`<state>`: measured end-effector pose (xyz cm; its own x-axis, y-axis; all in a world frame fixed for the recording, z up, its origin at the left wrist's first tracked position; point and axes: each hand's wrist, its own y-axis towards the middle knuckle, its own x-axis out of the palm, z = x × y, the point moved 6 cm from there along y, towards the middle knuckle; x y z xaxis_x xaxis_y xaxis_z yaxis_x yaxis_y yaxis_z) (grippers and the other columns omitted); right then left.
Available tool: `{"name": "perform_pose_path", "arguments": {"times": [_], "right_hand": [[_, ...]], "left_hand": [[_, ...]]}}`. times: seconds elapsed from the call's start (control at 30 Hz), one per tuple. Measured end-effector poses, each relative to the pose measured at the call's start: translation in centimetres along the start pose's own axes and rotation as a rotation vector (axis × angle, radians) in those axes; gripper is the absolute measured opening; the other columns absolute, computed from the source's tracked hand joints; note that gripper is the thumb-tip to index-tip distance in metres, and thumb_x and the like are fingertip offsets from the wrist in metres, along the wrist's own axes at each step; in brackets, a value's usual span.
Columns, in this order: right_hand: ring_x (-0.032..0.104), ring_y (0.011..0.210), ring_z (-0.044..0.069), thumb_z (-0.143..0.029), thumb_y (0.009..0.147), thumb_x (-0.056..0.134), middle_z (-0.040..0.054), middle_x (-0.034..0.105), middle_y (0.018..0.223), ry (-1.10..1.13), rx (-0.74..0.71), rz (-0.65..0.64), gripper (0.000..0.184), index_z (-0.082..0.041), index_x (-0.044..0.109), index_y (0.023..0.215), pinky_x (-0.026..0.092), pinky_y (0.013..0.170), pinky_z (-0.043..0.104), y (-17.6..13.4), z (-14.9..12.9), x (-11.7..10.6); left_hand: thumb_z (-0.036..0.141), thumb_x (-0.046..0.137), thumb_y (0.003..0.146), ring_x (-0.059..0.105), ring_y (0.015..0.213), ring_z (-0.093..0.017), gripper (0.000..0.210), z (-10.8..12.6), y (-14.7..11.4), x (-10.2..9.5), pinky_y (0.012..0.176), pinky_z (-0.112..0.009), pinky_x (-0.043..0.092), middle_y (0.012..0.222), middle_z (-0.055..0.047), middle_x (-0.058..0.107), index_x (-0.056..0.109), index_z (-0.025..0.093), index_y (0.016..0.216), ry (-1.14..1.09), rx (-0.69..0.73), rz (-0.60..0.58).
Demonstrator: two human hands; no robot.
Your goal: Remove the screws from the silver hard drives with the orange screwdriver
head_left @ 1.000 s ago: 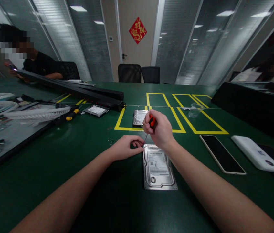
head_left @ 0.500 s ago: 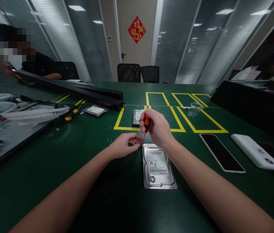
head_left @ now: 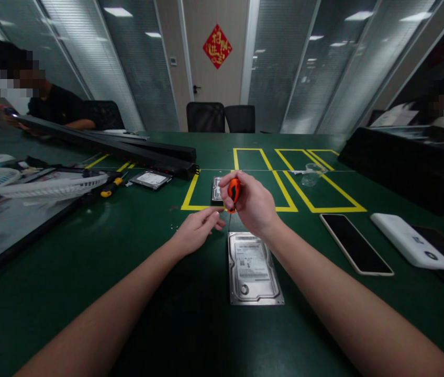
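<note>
Hard drive (head_left: 254,269): long axis pointing away
Right hand (head_left: 254,204): nearer, clenching screwdriver (head_left: 234,191) at drive's far-left corner
Left hand (head_left: 195,230): loosely spread

Head-worn cam, near abv tbl (head_left: 88,235), looks fwd & down; door (head_left: 222,86) opp., far bkgd.

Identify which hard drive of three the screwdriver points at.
The front hard drive, at its far-left corner; the middle drive and left drive lie farther back.
</note>
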<state>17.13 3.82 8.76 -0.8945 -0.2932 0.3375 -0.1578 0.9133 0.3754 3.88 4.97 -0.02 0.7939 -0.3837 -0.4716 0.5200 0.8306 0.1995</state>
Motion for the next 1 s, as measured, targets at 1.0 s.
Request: {"name": "perform_pose_path", "arguments": {"times": [1.0], "right_hand": [[0.061,0.061,0.013,-0.037,0.094,0.06,0.0018,0.065,0.068,-0.09,0.061,-0.021,0.025,-0.018,0.064,0.077,0.044,0.057,0.026,-0.1,-0.2,0.0]], "left_hand": [[0.023,0.068,0.09,0.069,0.103,-0.021,0.033,2.1,-1.0,1.5,0.093,-0.035,0.055,0.114,-0.008,0.074,0.068,0.017,0.122,0.205,0.175,-0.174]]}}
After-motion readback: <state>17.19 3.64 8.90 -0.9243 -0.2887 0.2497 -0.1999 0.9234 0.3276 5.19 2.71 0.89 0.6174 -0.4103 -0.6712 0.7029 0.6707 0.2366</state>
